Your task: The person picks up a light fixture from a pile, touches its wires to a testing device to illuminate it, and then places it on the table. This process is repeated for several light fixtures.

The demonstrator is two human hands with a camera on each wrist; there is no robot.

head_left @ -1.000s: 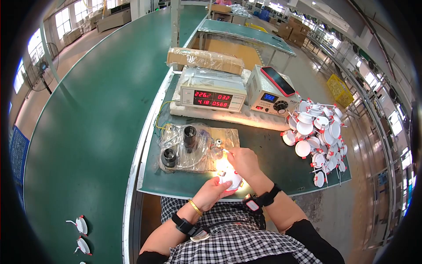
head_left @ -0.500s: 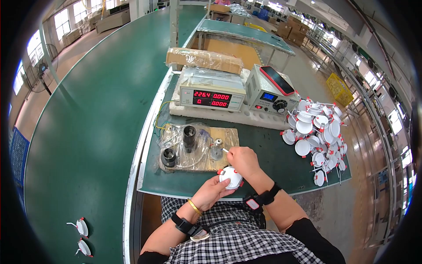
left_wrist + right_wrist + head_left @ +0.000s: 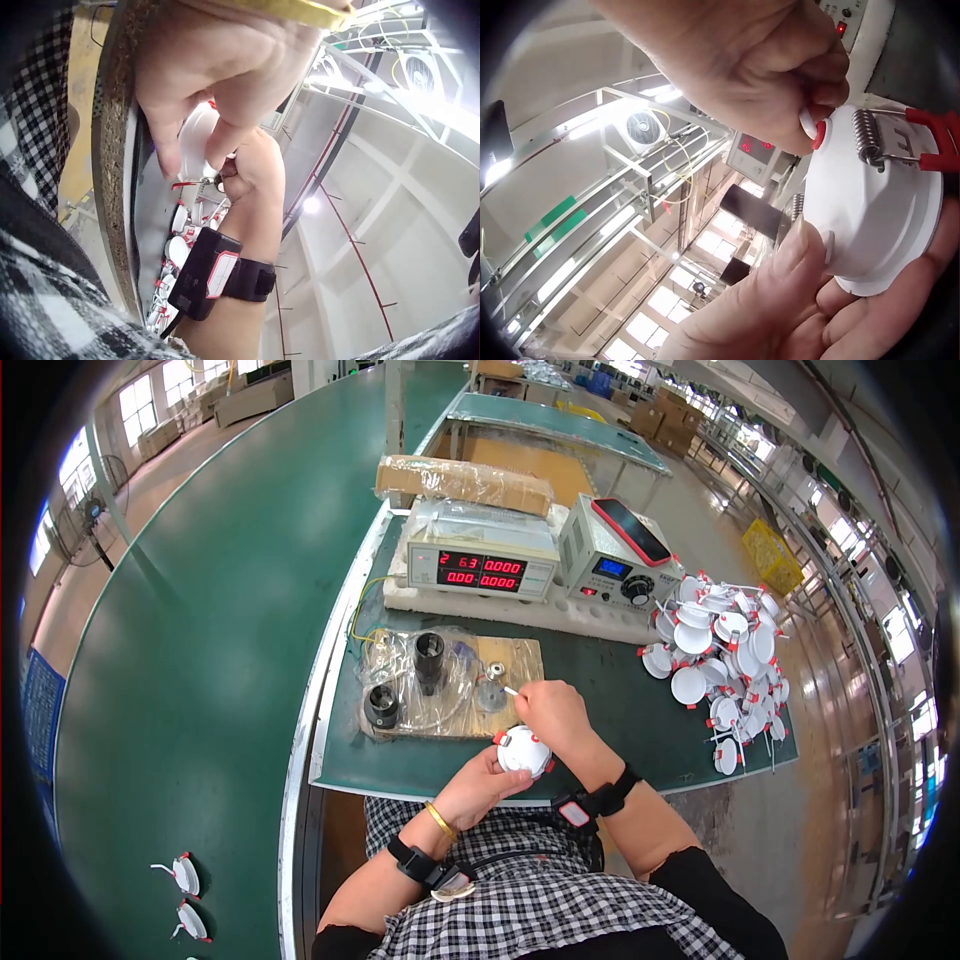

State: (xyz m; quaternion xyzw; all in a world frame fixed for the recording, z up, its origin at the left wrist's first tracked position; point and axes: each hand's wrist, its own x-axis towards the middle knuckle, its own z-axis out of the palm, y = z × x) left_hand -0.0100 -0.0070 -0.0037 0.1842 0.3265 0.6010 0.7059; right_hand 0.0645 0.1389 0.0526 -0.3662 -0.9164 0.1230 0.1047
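My left hand (image 3: 478,788) grips a round white downlight (image 3: 523,752) by its rim, thumb on one side and fingers beneath. Spring clips with red sleeves stick out from its sides, plain in the right wrist view on the downlight's white housing (image 3: 877,195). Just above it, my right hand (image 3: 556,715) pinches the white cable (image 3: 511,691) that leaves the housing through a red grommet (image 3: 820,136). The cable's tip points at a small metal post (image 3: 495,671) on a plastic-wrapped board (image 3: 460,705). The downlight is unlit.
Two black sockets stand on the board, a tall one (image 3: 428,658) and a short one (image 3: 381,705). Behind are a meter (image 3: 482,568) with red digits and a power unit (image 3: 610,565) bearing a phone (image 3: 631,530). Many downlights (image 3: 715,660) pile up at right; others (image 3: 186,873) lie on the green belt.
The downlight was glowing brightly a second ago and has gone dark. The meter's load readings fell to zero. Both hands keep their hold, with the cable tip drawn slightly off the post.
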